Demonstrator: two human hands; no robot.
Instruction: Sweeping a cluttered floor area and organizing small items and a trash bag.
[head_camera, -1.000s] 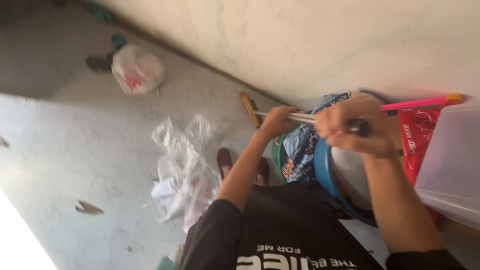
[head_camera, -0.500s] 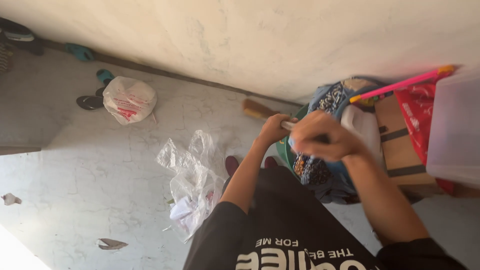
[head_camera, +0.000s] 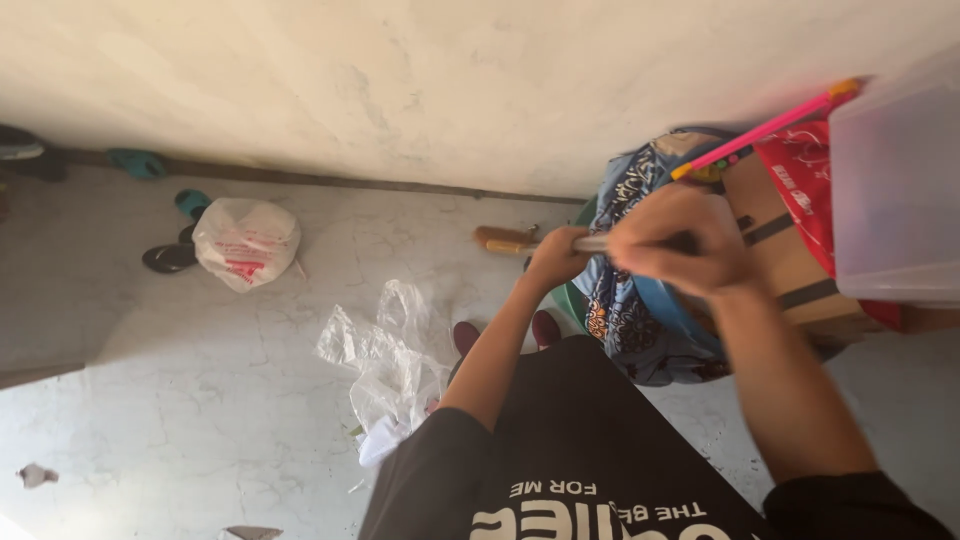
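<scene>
Metal-handled broom (head_camera: 515, 241) gripped by both our left hand (head_camera: 556, 259) and right hand (head_camera: 672, 243), bristles low at the wall, crumpled clear plastic bags (head_camera: 385, 350) on cracked floor, blue cloth pile (head_camera: 630, 290) alongside.

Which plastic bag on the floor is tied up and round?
The white bag with red print, far off by the sandals near the wall. The clear bag beside the person's feet lies open and crumpled.
</scene>
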